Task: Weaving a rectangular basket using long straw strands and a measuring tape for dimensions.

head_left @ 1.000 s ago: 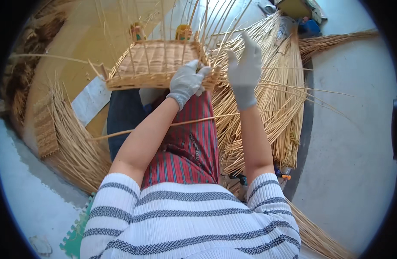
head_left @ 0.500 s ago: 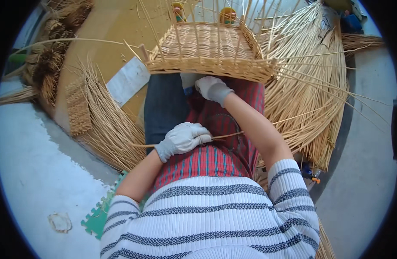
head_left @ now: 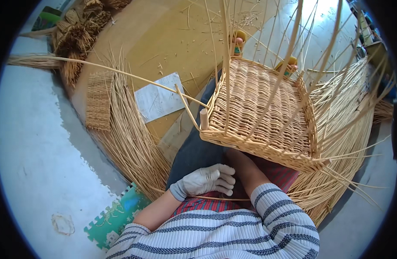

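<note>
A partly woven wicker basket [head_left: 267, 108] rests tilted over my knees, its long upright stakes rising from the woven edges. At its near left corner stands a short wooden peg [head_left: 203, 119]. My left hand [head_left: 207, 180], in a white glove, hovers over my lap with loosely curled fingers slightly apart and nothing visible in them. Just below it, a thin cane strand [head_left: 226, 199] lies across the red striped apron [head_left: 211, 205]. My right forearm [head_left: 249, 172] reaches forward beneath the basket, which hides my right hand.
Bundles of loose canes lie at the left [head_left: 127, 129] and right [head_left: 343, 134]. A woven mat piece [head_left: 99, 101] and a white paper sheet [head_left: 159, 97] are on the brown floor sheet. Long cane ends stick out around the basket. A green foam mat [head_left: 116, 213] is at lower left.
The view has shifted, and the basket appears larger, turned and further right. My left hand has lifted off the strand, fingers curling. My right hand has gone out of sight under the basket.
</note>
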Demonstrator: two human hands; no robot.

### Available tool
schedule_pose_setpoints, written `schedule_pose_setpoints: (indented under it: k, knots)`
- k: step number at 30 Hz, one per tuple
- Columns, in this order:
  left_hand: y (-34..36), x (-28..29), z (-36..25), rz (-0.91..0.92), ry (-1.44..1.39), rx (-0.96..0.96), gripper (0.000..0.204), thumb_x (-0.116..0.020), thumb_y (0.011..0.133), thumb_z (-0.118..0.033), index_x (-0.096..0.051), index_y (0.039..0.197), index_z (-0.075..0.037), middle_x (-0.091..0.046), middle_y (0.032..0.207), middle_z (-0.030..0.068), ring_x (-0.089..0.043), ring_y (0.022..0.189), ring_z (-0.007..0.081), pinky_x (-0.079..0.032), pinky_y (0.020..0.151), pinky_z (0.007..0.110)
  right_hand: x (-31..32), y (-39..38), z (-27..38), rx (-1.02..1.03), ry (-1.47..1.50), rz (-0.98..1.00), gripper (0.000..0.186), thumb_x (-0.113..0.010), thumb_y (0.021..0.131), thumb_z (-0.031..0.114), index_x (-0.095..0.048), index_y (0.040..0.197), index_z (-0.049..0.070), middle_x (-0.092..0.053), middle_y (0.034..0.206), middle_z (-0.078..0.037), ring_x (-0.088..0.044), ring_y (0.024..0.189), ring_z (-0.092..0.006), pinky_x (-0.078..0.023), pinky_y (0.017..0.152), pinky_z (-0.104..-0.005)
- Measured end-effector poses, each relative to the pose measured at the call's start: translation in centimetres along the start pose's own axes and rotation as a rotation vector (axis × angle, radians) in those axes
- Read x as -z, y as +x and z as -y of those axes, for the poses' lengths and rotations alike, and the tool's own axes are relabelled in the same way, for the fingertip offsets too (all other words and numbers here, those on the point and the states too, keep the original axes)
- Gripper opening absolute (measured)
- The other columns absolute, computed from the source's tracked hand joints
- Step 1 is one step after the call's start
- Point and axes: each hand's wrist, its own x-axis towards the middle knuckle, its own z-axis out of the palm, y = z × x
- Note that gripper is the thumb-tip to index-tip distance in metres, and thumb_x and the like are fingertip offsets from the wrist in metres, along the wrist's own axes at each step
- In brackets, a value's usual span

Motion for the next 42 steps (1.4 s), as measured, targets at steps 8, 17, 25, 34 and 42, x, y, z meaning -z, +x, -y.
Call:
schedule_pose_setpoints:
  k: [8,17,25,34,42]
  knots:
    - [0.4,-2.0,-0.4,-0.245,0.552,-0.186,0.028,-0.052,0.116,-0.02,-0.063,0.132,0.002,-0.073,0.114,0.0097,-0.073,0.109,0.0203,-0.057,0.104,0.037,-1.2,3.0,-1.4,0.019,0.021,-0.041,0.056,-0.043,0.113,0.039,-0.045,0.163,0.014,-0.041,0.169,-0.018,-0.037,0.157,-0.0341,-0.028,0.13,-0.0465]
    - [0.8,-3.2,0.3,-0.465,0.933,-0.562,0.024,-0.058,0.113,-0.016,-0.063,0.13,0.001,-0.071,0.113,0.008,-0.073,0.096,0.0168,-0.058,0.093,0.032,17.1,-12.8,3.0,0.176,0.069,0.248,0.052,-0.073,0.093,0.033,-0.06,0.136,0.007,-0.066,0.139,-0.017,-0.066,0.124,-0.0384,-0.051,0.11,-0.0485]
    - [1.5,-6.1,1.7,-0.08,0.912,-0.294,0.026,-0.074,0.103,-0.012,-0.061,0.124,-0.002,-0.069,0.112,0.0039,-0.068,0.107,0.0127,-0.057,0.097,0.031,20.1,-29.0,5.5,0.541,0.711,-0.452,0.044,-0.093,0.076,0.011,-0.056,0.098,0.006,-0.061,0.109,-0.012,-0.065,0.104,-0.0296,-0.054,0.096,-0.0406]
    - [1.2,-8.9,-11.9,-0.513,1.276,-0.809,0.007,-0.067,0.107,-0.016,-0.065,0.107,-0.009,-0.068,0.092,0.0008,-0.055,0.066,0.0063,-0.044,0.055,0.023,34.5,-31.1,-2.4,0.269,0.137,-1.009,0.024,-0.084,0.092,0.017,-0.078,0.114,0.012,-0.074,0.112,-0.01,-0.073,0.094,-0.0232,-0.06,0.088,-0.0384]
    - [3.8,-5.3,-16.2,-0.619,1.383,-0.784,0.023,-0.068,0.106,-0.013,-0.075,0.127,-0.008,-0.076,0.101,0.0004,-0.053,0.057,0.004,-0.045,0.053,0.022,36.1,-28.0,-9.9,0.16,0.041,-0.925,0.023,-0.073,0.099,0.035,-0.079,0.106,0.014,-0.072,0.094,-0.006,-0.072,0.09,-0.0271,-0.056,0.089,-0.0429]
